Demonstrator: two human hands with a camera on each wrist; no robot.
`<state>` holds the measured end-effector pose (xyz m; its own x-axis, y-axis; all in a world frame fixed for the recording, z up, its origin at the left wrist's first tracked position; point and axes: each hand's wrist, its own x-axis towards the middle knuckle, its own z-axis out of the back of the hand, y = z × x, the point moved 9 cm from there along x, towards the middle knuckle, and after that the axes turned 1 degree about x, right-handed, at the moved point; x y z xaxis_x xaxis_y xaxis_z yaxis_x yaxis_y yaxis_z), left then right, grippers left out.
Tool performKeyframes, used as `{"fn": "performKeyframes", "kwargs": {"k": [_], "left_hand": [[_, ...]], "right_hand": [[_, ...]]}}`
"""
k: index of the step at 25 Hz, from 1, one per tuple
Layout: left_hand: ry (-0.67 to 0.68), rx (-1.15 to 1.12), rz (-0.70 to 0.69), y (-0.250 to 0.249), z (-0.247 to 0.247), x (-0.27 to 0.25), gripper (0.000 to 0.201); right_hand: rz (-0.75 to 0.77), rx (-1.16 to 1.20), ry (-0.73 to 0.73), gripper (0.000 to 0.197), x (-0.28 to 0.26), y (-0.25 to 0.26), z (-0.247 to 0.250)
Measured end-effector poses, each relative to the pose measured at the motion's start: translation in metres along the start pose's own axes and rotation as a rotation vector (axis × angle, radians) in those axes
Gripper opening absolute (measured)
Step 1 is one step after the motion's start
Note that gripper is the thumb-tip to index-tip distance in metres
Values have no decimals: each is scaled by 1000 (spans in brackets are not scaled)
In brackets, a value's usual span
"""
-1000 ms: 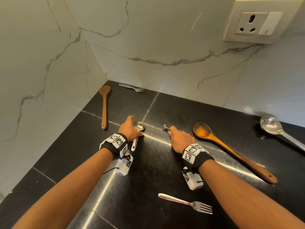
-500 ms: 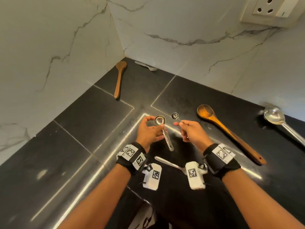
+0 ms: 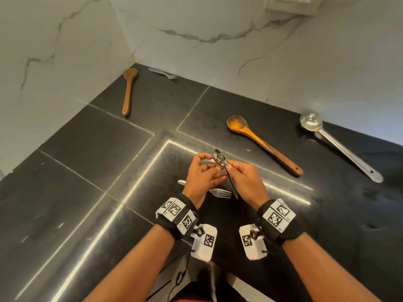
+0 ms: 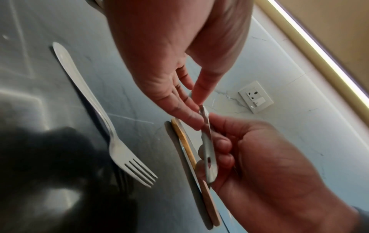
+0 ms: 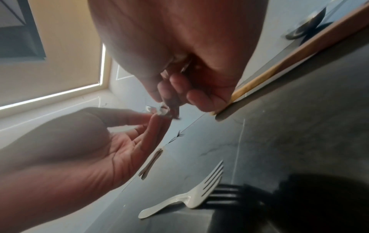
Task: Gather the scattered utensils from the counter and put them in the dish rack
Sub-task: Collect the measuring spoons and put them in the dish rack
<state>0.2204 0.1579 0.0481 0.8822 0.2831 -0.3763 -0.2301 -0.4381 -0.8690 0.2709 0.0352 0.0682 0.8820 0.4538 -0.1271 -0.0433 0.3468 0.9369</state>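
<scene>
Both hands have come together since half a sec ago: the two small metal measuring spoons (image 3: 220, 158), then held apart, now sit stacked — smaller bowl nested in the bigger one, above the counter (image 3: 87, 171). Right hand (image 3: 246, 182) has fingers curled round the handles; left hand (image 3: 201, 177) pinches at the bowl end w/ thumb and forefinger, other fingers loose, though the wrist views are blurry so exact contact is hard to tell. Just below the hands a steel fork (image 3: 220, 192) lies on the counter. Farther right — a wooden spoon (image 3: 261, 143), then a steel ladle (image 3: 335, 142). Far left corner: a wooden spatula (image 3: 128, 90) and a second fork (image 3: 163, 73).
</scene>
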Motion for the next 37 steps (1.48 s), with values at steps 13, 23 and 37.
{"fn": "performKeyframes", "kwargs": {"k": [13, 23, 37], "left_hand": [[283, 46, 67, 14, -49, -32, 28], [393, 141, 52, 32, -93, -60, 12], [881, 393, -278, 20, -298, -147, 24]], "right_hand": [[134, -707, -309, 34, -72, 27, 28], [4, -669, -283, 37, -132, 13, 85], [-34, -1236, -224, 48, -253, 79, 296]]}}
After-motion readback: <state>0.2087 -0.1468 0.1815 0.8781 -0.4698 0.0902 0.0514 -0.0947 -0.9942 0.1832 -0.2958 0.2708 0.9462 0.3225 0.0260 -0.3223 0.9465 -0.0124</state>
